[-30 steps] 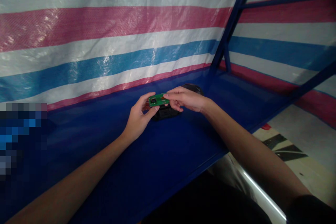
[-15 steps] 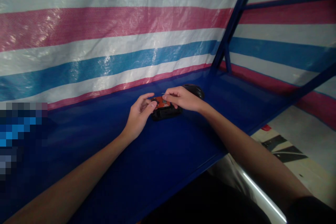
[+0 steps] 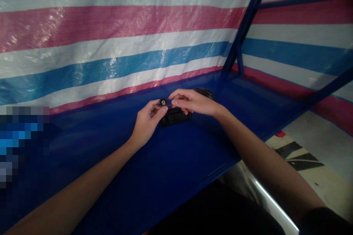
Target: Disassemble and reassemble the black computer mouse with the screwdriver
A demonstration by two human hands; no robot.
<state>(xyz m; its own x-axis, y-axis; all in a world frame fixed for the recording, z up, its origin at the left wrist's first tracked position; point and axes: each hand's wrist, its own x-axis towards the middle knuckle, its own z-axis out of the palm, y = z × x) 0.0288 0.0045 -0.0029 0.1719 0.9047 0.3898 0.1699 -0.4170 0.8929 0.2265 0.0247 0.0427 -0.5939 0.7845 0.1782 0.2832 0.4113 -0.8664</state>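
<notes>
My left hand (image 3: 147,120) pinches a small black round part with a pale centre (image 3: 163,102) between thumb and fingertips, held above the blue table (image 3: 154,161). My right hand (image 3: 193,103) is closed in a pinch right beside it, its fingertips meeting the same small piece. Just under both hands a black plastic housing (image 3: 175,116) lies on the table. A dark rounded shell (image 3: 205,93) sits behind my right hand, partly hidden by it. No circuit board shows.
A striped pink, white and blue tarp (image 3: 110,44) closes the back and right side. A dark blue metal frame post (image 3: 242,25) rises at the back right. The table's front edge runs diagonally at the lower right, with pale floor (image 3: 309,161) beyond. A pixelated patch covers the left.
The small board, green side up a second ago and orange side up half a second ago, is gone from my fingers. A small black round part is now pinched between both hands.
</notes>
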